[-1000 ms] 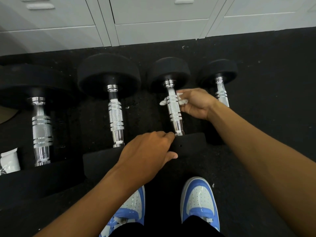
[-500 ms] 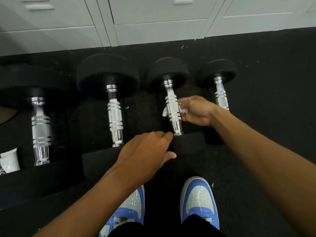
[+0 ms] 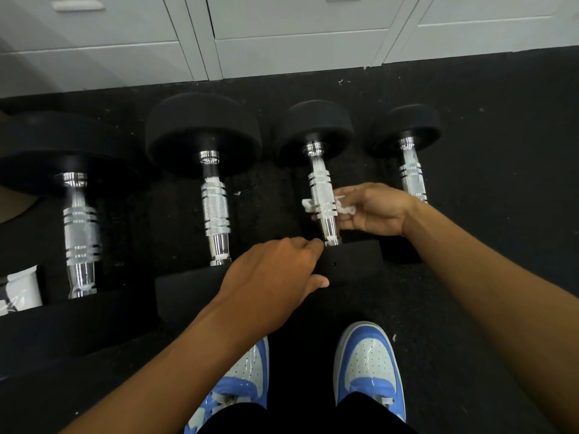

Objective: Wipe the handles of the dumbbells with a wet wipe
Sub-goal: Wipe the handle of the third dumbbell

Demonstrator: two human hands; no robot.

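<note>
Several black dumbbells with chrome handles lie in a row on the dark floor. My right hand [image 3: 374, 211] holds a crumpled white wet wipe [image 3: 308, 206] wrapped under and around the lower part of the third dumbbell's handle [image 3: 319, 186]. My left hand [image 3: 275, 274] rests on that dumbbell's near black head [image 3: 351, 261], fingers curled over its edge. The second dumbbell's handle [image 3: 214, 211] lies to the left, the largest dumbbell's handle [image 3: 80, 233] at the far left, and the smallest dumbbell's handle [image 3: 412, 173] just behind my right wrist.
Grey cabinets [image 3: 297, 36] run along the far edge of the black rubber floor [image 3: 485, 151]. A white packet [image 3: 18, 289] lies at the left edge beside the largest dumbbell. My blue and white shoes [image 3: 369, 364] stand right below the dumbbells.
My right hand has slid the wipe down the third dumbbell's handle, from near its far end toward the near head. My left hand has stayed on the near head.
</note>
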